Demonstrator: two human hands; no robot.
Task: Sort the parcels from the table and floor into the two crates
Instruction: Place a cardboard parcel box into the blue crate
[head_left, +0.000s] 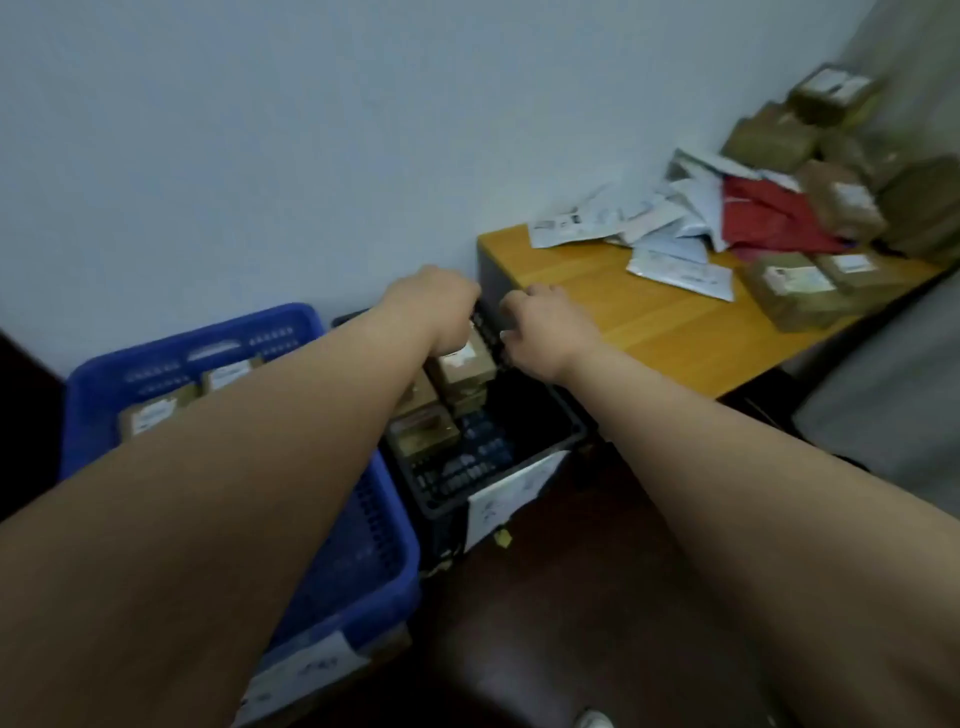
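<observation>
The black crate (519, 457) stood on the dark floor against the wall, between the blue crate (363, 545) and the wooden table (649, 317). Brown boxes (457, 364) were stacked in its far half, and a white paper label (511, 491) hung on its near wall. Both hands reached over its far rim. The left hand (434, 306) was curled with the knuckles up, directly above the topmost box; its fingertips were hidden, so whether it gripped the box or the rim could not be told. The right hand (543, 330) had its fingers bent down over the crate's far edge beside the table's corner, apparently grasping the rim, though blur left the contact unclear.

The blue crate held several brown boxes with white labels (156, 413) along its far side. On the table lay white mailers (675, 260), a red mailer (769, 218) and piled brown parcels (800, 291). A white shoe tip (592, 719) showed at the bottom edge.
</observation>
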